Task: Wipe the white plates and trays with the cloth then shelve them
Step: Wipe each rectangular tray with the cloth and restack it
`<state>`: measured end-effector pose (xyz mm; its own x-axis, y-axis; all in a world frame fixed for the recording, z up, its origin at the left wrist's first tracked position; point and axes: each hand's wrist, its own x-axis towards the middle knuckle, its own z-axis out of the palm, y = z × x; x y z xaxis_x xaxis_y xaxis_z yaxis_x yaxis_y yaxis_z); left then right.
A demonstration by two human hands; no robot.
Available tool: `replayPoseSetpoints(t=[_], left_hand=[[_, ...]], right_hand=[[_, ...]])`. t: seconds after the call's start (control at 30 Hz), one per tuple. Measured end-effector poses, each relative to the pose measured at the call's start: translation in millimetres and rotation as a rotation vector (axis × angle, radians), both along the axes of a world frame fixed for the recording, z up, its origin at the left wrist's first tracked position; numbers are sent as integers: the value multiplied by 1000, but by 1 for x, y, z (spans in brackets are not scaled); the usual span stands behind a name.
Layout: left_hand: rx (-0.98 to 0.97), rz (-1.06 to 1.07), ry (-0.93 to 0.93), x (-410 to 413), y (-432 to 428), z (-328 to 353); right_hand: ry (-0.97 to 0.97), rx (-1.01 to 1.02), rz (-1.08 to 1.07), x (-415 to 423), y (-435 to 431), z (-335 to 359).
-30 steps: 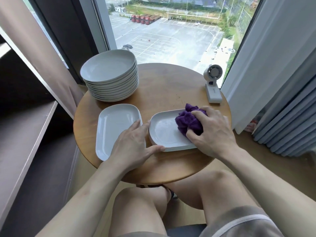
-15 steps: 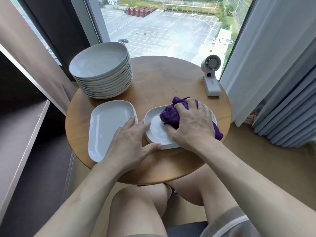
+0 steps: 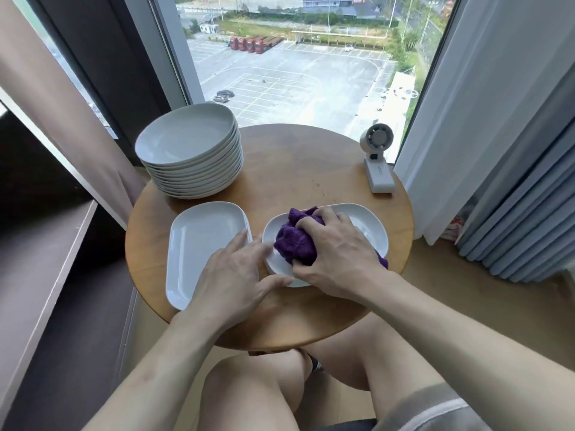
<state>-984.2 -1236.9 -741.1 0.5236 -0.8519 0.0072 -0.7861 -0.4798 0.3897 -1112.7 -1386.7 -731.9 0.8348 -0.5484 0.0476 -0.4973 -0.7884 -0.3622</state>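
Head view, looking down over bare knees (image 3: 258,384) at a small round wooden surface (image 3: 295,169) beside a tall window (image 3: 295,73). On its near right part, a white oblong tray (image 3: 370,225), lying flat. Pressed into the left half of that tray, a crumpled purple cloth (image 3: 295,244), gripped from above by the right hand (image 3: 336,256), fingers (image 3: 311,223) curled round the bunched fabric. One tail of cloth poking out beside the wrist, over the tray's near right rim. Left hand (image 3: 230,281) laid against the same tray's left end, its fingers loosely spread and nearly straight (tips blurred), thumb stretched along the near rim. Further left, its corner partly hidden under that hand, a second white oblong tray (image 3: 199,241), just beside the first. Behind it, at the far left edge, a tall stack of round white plates (image 3: 193,157). At the far right edge, a small white desk fan (image 3: 378,163), upright. Off to the left, a dark shelf unit (image 3: 40,259); pale curtains (image 3: 466,88) on both sides.
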Motion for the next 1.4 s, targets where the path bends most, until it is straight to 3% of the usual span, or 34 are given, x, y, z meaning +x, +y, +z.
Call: replayPoseSetpoints(t=[0.3,0.77,1.03,1.4], left_hand=[[33,-17,-3,3,1,-5],[19,-17,-40,3,6,-6],[-136,-16,16,1,2,-5],[-83,-69,-76,-2,-1,-9]], right_hand=[[-137,-12,-33,-55,-40,1],[-271,137,10,-45,-48,-11],[-326,175,19,-44,-56,-15],[-333,208,12,-45,-55,-7]])
